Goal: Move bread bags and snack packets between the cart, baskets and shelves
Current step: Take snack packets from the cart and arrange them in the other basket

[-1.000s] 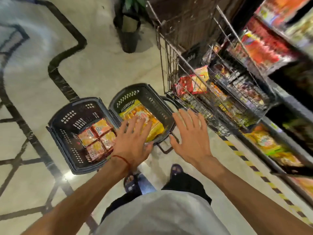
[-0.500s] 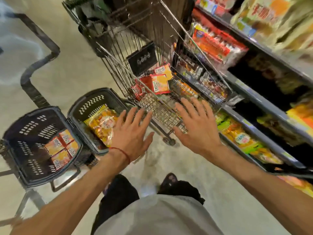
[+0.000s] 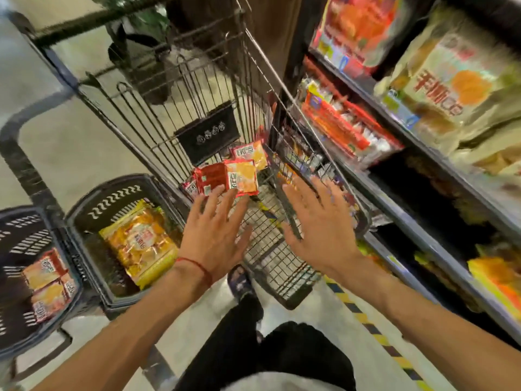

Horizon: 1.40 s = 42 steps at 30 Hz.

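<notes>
A wire cart (image 3: 174, 88) stands in front of me with red and orange snack packets (image 3: 228, 177) lying at its far end. My left hand (image 3: 217, 232), fingers spread and holding nothing, hovers over the cart's near edge just below those packets. To the right, my right hand (image 3: 321, 230) is also spread and holds nothing, above the cart's right side. On the floor at left, a dark basket (image 3: 112, 193) holds yellow bread bags (image 3: 141, 241). A second dark basket (image 3: 17, 218) at the far left contains orange snack packets (image 3: 46, 283).
Shelves (image 3: 400, 131) packed with bread bags and red snack packs run along the right side. A yellow-black striped line (image 3: 375, 334) marks the floor beside them. My legs and a sandal (image 3: 239, 280) are below the cart. A plant pot stands behind the cart.
The view has swung up and right from the baskets toward the cart and shelves. Both spread hands have moved from above the bread basket to over the cart.
</notes>
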{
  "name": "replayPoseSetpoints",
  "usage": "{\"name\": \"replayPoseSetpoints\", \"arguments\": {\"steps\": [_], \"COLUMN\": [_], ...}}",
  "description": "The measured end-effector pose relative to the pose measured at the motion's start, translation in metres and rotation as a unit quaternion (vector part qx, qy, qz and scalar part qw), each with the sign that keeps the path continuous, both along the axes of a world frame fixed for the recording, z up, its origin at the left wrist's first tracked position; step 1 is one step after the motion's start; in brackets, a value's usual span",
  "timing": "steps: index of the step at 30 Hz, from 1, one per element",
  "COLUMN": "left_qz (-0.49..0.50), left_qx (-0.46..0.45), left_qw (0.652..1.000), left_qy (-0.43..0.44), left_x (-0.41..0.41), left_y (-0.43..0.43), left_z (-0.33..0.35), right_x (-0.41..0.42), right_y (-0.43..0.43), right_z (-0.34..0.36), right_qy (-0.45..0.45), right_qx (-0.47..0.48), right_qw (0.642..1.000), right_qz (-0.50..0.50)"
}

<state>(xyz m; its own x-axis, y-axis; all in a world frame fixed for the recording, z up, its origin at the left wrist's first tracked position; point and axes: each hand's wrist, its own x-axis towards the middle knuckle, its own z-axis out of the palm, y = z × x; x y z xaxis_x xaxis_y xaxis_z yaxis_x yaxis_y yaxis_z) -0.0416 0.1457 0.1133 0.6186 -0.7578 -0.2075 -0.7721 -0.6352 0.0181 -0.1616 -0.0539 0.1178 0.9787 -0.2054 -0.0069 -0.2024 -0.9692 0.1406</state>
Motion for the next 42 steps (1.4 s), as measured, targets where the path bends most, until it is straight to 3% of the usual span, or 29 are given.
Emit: {"name": "replayPoseSetpoints", "arguments": {"steps": [4, 14, 19, 23, 29, 34, 36, 39, 42], "left_qz": [-0.004, 0.107, 0.231, 0.301, 0.409, 0.459, 0.472, 0.493, 0.504], "left_qx": [0.037, 0.074, 0.055, 0.043, 0.008, -0.019, -0.019, -0.027, -0.025], "left_qw": [0.999, 0.989, 0.969, 0.950, 0.907, 0.883, 0.876, 0.863, 0.855], "left_qy": [0.028, 0.064, 0.070, 0.078, 0.096, 0.095, 0.100, 0.105, 0.118], "left_x": [0.029, 0.076, 0.098, 0.109, 0.115, 0.116, 0.117, 0.118, 0.116], "left_y": [-0.037, -0.103, -0.128, -0.142, -0.149, -0.144, -0.141, -0.136, -0.132], "left_z": [-0.016, -0.076, -0.115, -0.154, -0.222, -0.267, -0.277, -0.288, -0.293], "right_x": [0.040, 0.127, 0.172, 0.204, 0.242, 0.267, 0.273, 0.278, 0.283], "right_y": [-0.030, -0.111, -0.143, -0.158, -0.162, -0.150, -0.145, -0.136, -0.131], "right_z": [-0.016, -0.096, -0.152, -0.189, -0.258, -0.316, -0.334, -0.352, -0.364], "right_qy": [0.023, 0.056, 0.127, 0.134, 0.111, 0.161, 0.178, 0.196, 0.162], "right_qx": [-0.001, 0.068, 0.094, 0.109, 0.163, 0.243, 0.310, 0.444, 0.511], "right_qw": [0.999, 0.989, 0.968, 0.963, 0.966, 0.951, 0.932, 0.871, 0.829], "right_qz": [0.032, 0.121, 0.194, 0.206, 0.165, 0.106, 0.059, -0.069, -0.159]}}
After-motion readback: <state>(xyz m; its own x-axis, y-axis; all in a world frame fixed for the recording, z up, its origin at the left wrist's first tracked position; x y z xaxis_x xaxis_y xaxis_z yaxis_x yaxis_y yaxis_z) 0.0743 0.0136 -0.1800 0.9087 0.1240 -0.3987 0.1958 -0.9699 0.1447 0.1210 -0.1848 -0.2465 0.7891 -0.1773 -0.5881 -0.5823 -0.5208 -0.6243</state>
